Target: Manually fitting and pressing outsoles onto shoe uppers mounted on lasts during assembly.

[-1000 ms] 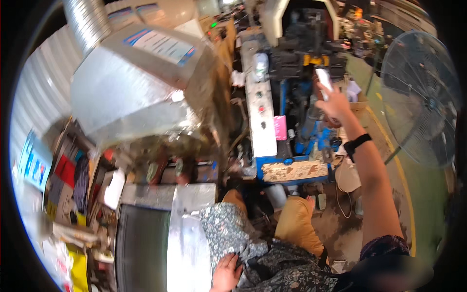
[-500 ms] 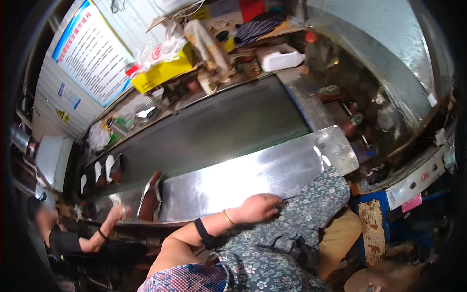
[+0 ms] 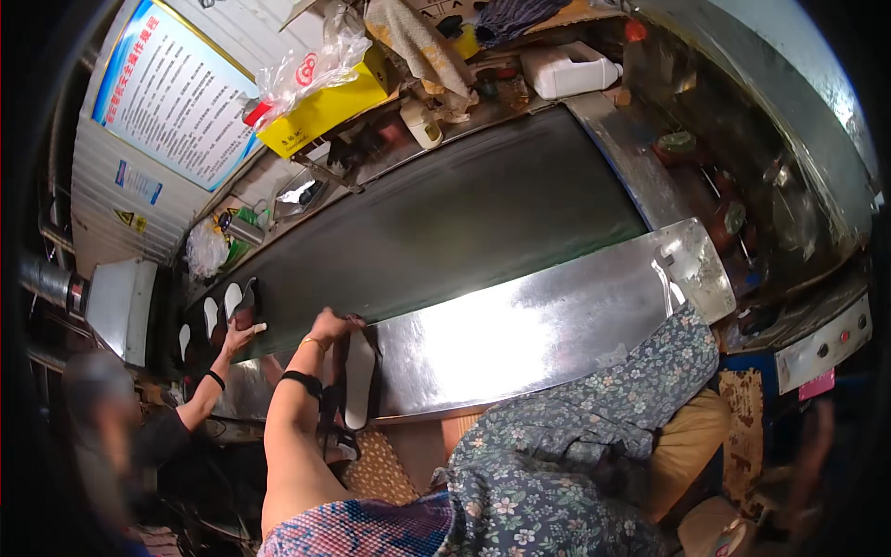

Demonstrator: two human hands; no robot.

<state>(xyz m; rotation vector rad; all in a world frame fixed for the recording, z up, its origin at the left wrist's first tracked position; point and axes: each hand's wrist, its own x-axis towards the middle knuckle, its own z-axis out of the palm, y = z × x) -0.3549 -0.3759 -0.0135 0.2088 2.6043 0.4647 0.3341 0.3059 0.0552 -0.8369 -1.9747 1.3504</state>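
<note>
My left arm, with a dark band and a gold bangle, reaches forward over the bench. At its end my left hand (image 3: 334, 327) is closed around the far tip of a dark brown shoe upper (image 3: 360, 381), whose pale underside shows. This shoe upper lies at the left end of a shiny metal plate (image 3: 520, 334). More shoe uppers with white undersides (image 3: 232, 302) stand in a row at the far left of a dark conveyor belt (image 3: 455, 213). My right hand is not in view; dark floral cloth (image 3: 575, 399) covers my lap and right side.
A co-worker's hand (image 3: 243, 336) is at the row of shoe uppers on the left. Behind the belt stand a yellow box (image 3: 325, 116) with plastic bags and a white jug (image 3: 568, 72). A control panel (image 3: 824, 343) with buttons is at the right.
My left hand has moved from my lap forward and left to the shoe upper, which now shows its pale underside. The co-worker's hand has reached to the row of shoe uppers.
</note>
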